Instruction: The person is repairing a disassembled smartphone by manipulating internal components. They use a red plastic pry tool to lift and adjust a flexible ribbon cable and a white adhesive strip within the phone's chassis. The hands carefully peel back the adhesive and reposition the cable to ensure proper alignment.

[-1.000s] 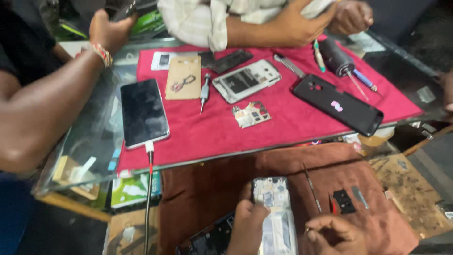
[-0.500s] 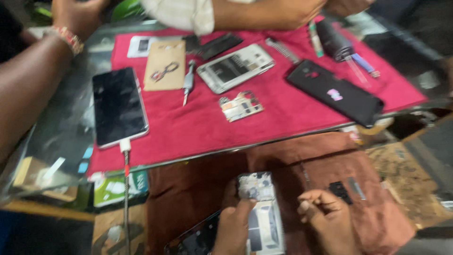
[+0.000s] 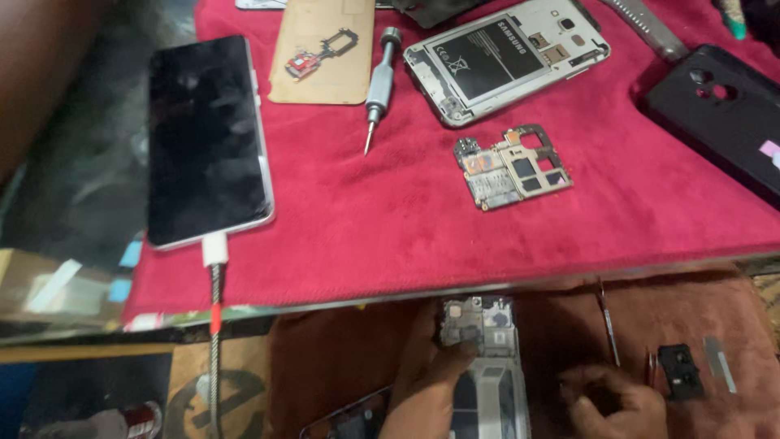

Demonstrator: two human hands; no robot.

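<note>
The opened phone (image 3: 485, 366) lies on the brown cloth (image 3: 341, 358) below the glass counter edge, long axis running toward the person; the left hand (image 3: 431, 390) grips its left side, thumb pressed on top; the right hand (image 3: 613, 402), curled loosely just right, holds nothing visible.
</note>
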